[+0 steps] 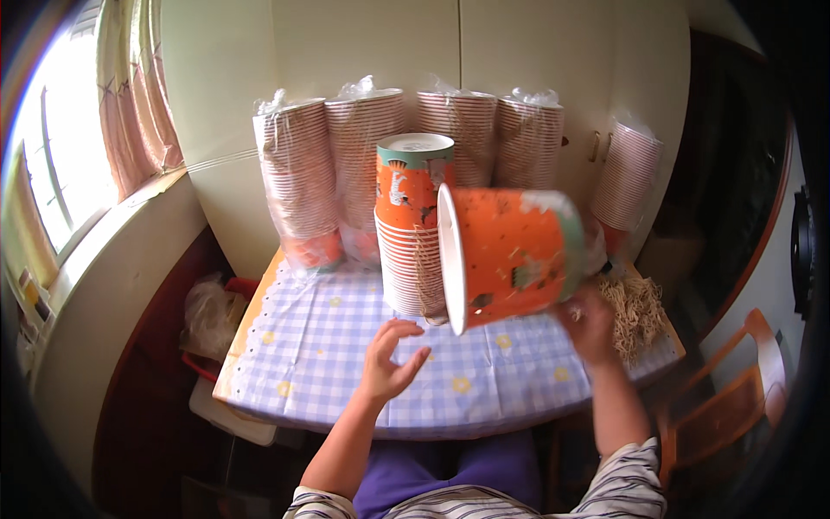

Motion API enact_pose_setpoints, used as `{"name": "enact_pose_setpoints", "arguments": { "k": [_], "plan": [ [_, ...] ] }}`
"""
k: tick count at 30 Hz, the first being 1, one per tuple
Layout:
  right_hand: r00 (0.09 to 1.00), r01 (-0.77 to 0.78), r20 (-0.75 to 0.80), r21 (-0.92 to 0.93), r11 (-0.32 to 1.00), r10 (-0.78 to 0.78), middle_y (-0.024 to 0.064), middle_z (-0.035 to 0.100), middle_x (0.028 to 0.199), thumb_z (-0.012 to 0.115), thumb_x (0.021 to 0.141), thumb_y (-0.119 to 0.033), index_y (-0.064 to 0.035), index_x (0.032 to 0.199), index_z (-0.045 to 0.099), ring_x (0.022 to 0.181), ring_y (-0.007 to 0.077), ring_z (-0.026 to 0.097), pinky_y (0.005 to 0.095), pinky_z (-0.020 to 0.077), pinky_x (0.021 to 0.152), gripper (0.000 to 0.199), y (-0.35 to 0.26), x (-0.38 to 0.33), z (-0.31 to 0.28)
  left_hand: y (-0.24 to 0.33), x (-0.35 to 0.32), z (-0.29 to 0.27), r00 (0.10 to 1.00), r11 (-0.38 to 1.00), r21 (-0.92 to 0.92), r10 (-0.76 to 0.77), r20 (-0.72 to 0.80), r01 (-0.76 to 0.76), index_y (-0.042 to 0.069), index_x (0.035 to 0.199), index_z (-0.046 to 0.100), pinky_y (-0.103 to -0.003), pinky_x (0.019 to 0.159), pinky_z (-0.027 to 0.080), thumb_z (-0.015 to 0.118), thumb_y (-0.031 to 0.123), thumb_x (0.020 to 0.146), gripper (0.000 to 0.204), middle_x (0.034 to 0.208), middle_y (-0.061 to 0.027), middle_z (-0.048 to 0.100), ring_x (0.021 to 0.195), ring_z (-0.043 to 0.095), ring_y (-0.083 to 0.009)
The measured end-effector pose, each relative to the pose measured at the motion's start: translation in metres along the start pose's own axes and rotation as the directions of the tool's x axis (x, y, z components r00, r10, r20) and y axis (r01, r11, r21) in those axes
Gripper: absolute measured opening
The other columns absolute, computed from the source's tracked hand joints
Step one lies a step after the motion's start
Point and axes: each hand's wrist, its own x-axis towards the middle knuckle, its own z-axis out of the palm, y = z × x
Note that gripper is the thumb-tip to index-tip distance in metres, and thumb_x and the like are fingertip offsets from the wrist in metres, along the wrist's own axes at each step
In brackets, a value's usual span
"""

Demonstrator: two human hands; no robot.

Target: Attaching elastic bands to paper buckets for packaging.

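Note:
A large orange paper bucket [516, 255] with a green band hangs tilted on its side above the table, its white rim toward the left. My right hand [590, 322] grips it near its base; some fingers are hidden behind it. In front of the stack, my left hand [391, 359] is open, fingers curved apart, holding nothing. An upright stack of upside-down paper buckets [406, 259] stands mid-table, its top one showing orange and green. Thin strands of tan string [424, 268] hang down the stack's side.
Several tall bucket stacks in clear plastic bags [294, 173] line the table's back. Another bagged stack [629, 177] leans at the right. A pile of tan string [635, 311] lies on the checked tablecloth [303, 346]. A wooden chair [722, 406] stands at the right.

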Motion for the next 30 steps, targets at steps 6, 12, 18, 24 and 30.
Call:
{"name": "enact_pose_setpoints", "arguments": {
  "k": [6,12,18,24,30],
  "plan": [
    [0.917,0.398,0.173,-0.45,0.8,-0.359,0.0139,0.063,0.077,0.066,0.072,0.0,-0.0028,0.092,0.057,0.071,0.0302,0.064,0.0375,0.0492,0.059,0.022,-0.028,0.157,-0.029,-0.084,0.004,0.032,0.967,0.99,0.083,-0.09,-0.237,0.113,0.001,0.086,0.06,-0.032,0.072,0.047,0.064,0.001,0.075,0.011,0.086,-0.0117,0.061,0.081,0.06,-0.0249],
    [0.771,0.623,0.317,-0.551,0.555,-0.552,0.014,0.06,0.075,0.063,0.073,-0.003,-0.0039,0.087,0.051,0.073,0.0344,0.059,0.0418,0.0475,0.062,0.018,-0.045,0.249,-0.001,-0.105,-0.02,0.056,0.973,0.974,0.132,-0.161,-0.163,0.183,0.004,0.086,0.062,-0.032,0.067,0.05,0.061,0.001,0.074,0.012,0.088,-0.0117,0.06,0.075,0.063,-0.0236],
    [0.74,0.669,0.538,-0.65,0.36,-0.404,0.0146,0.064,0.076,0.047,0.08,-0.007,-0.0054,0.084,0.055,0.075,0.0315,0.064,0.0414,0.0526,0.064,0.009,-0.022,0.277,0.072,-0.111,-0.023,0.049,0.94,0.953,0.055,-0.284,-0.188,0.298,0.005,0.087,0.062,-0.033,0.065,0.05,0.062,0.003,0.074,0.013,0.091,-0.0108,0.06,0.075,0.062,-0.0238],
    [0.777,0.629,0.561,-0.672,0.39,-0.285,0.0155,0.065,0.077,0.048,0.081,-0.01,-0.0048,0.084,0.06,0.077,0.0325,0.065,0.0421,0.053,0.065,0.013,-0.034,0.283,0.104,-0.113,-0.02,0.044,0.958,0.957,0.104,-0.255,-0.133,0.27,0.005,0.088,0.062,-0.033,0.063,0.051,0.062,0.004,0.074,0.014,0.093,-0.0104,0.059,0.074,0.062,-0.0231],
    [0.744,0.665,0.61,-0.64,0.385,-0.273,0.0154,0.066,0.08,0.052,0.076,-0.008,-0.0058,0.081,0.065,0.077,0.0317,0.066,0.0402,0.0538,0.065,0.014,-0.048,0.286,0.124,-0.119,-0.022,0.045,0.962,0.961,0.105,-0.244,-0.125,0.257,0.005,0.088,0.061,-0.031,0.062,0.05,0.062,0.002,0.074,0.015,0.094,-0.0102,0.059,0.073,0.061,-0.0216]
  ]
}}
